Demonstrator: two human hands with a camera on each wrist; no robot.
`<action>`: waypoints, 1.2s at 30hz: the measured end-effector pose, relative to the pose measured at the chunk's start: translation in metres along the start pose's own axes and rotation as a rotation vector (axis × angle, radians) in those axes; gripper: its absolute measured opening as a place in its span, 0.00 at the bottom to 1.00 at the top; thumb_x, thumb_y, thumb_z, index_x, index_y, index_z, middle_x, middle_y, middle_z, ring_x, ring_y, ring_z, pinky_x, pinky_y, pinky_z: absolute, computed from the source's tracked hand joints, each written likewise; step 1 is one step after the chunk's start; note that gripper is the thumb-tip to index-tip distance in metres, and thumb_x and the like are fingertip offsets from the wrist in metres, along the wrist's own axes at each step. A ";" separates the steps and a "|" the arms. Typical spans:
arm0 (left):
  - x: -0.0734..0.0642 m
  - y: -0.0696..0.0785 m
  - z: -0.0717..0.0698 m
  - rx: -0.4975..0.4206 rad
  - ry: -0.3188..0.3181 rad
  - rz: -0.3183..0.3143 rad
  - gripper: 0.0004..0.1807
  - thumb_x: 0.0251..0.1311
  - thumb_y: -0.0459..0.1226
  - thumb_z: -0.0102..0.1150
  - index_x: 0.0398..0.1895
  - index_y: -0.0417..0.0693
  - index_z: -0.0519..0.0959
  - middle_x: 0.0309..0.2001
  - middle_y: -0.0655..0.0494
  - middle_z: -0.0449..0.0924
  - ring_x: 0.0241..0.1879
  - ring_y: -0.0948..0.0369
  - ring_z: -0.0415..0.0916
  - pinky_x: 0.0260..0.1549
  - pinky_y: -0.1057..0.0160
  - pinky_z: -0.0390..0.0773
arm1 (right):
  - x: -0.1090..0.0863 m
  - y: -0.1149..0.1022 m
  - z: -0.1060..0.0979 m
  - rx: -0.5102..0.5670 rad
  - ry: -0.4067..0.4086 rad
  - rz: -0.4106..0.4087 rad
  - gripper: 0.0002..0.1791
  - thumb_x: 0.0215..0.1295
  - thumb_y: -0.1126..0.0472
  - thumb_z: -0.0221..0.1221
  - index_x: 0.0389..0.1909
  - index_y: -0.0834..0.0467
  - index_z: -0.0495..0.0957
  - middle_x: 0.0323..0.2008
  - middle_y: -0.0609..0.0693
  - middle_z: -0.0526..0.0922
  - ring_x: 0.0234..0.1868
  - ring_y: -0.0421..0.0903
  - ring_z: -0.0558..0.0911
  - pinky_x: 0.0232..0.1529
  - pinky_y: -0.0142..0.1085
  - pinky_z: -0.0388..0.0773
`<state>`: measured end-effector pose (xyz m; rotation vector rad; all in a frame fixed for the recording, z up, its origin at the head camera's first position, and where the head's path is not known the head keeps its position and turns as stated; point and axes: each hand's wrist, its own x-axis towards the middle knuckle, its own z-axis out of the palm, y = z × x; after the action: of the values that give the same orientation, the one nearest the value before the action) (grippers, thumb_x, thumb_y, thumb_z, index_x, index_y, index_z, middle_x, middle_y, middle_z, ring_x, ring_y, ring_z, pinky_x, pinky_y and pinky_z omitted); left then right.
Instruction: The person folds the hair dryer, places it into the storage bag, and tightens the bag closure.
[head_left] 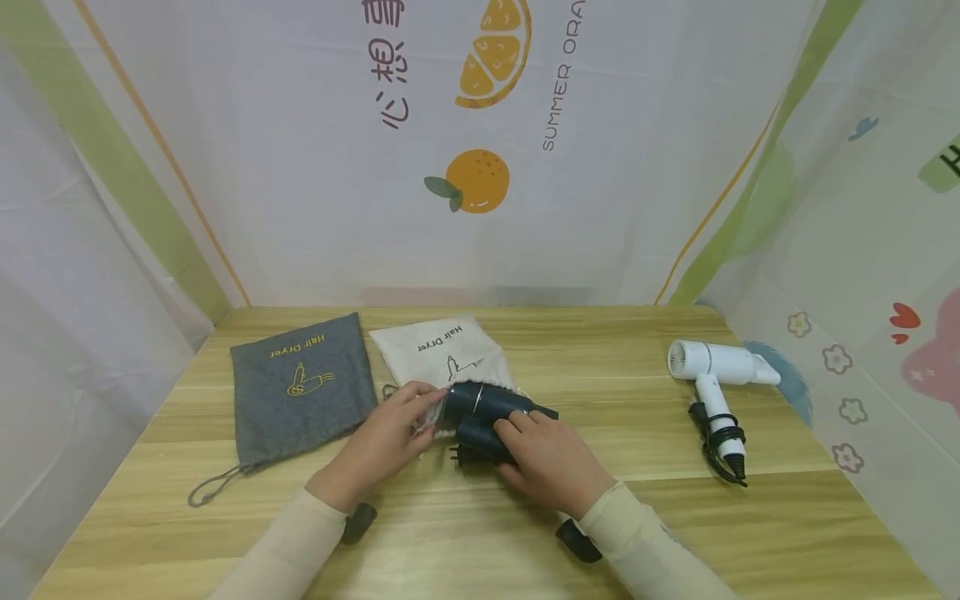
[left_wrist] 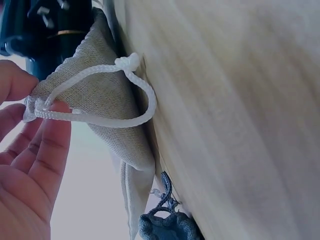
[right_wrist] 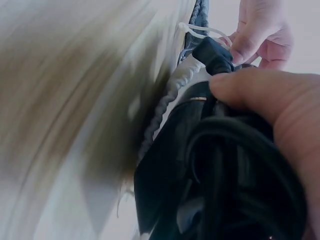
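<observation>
A dark hair dryer [head_left: 491,402] lies partly inside the mouth of a light drawstring bag [head_left: 442,342] printed "Hair Dryer". My right hand [head_left: 551,458] grips the dryer at its folded handle and wound cord, the thumb pressing it in the right wrist view. With thumb and fingers my left hand [head_left: 390,433] pinches the bag's rim beside the dryer's rear end. A white cord loop [left_wrist: 145,107] hangs from that rim in the left wrist view. The dryer's plug [head_left: 467,456] sticks out toward the left hand. The end inside the bag is hidden.
A grey drawstring bag [head_left: 303,392] lies flat at the left, its cord trailing forward. At the right rests a white hair dryer [head_left: 720,367] with a black cord wound round its handle. A printed white curtain [head_left: 315,208] stands behind the wooden table [head_left: 600,350].
</observation>
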<state>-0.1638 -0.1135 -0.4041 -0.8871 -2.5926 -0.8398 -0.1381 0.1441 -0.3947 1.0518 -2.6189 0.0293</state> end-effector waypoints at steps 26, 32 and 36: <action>-0.003 0.006 0.007 0.019 0.017 0.043 0.30 0.49 0.26 0.69 0.60 0.36 0.77 0.52 0.51 0.76 0.32 0.66 0.74 0.30 0.68 0.77 | 0.019 -0.024 0.017 -0.002 0.181 0.254 0.21 0.56 0.47 0.70 0.36 0.59 0.74 0.27 0.49 0.75 0.23 0.46 0.76 0.19 0.40 0.74; -0.004 0.006 0.007 0.048 0.047 0.058 0.29 0.48 0.26 0.70 0.58 0.36 0.78 0.51 0.51 0.77 0.28 0.68 0.70 0.26 0.69 0.74 | 0.024 -0.032 0.021 -0.055 0.152 0.324 0.21 0.54 0.49 0.71 0.34 0.59 0.74 0.26 0.51 0.74 0.24 0.49 0.76 0.17 0.41 0.74; -0.004 0.008 0.006 0.038 0.024 0.044 0.29 0.49 0.27 0.71 0.59 0.38 0.78 0.52 0.53 0.76 0.28 0.69 0.68 0.25 0.70 0.73 | 0.026 -0.034 0.021 -0.069 0.130 0.351 0.20 0.54 0.50 0.71 0.35 0.60 0.75 0.27 0.51 0.74 0.24 0.49 0.75 0.17 0.41 0.73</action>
<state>-0.1566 -0.1068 -0.4072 -0.9141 -2.5505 -0.7818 -0.1388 0.0988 -0.4100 0.5388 -2.6292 0.0835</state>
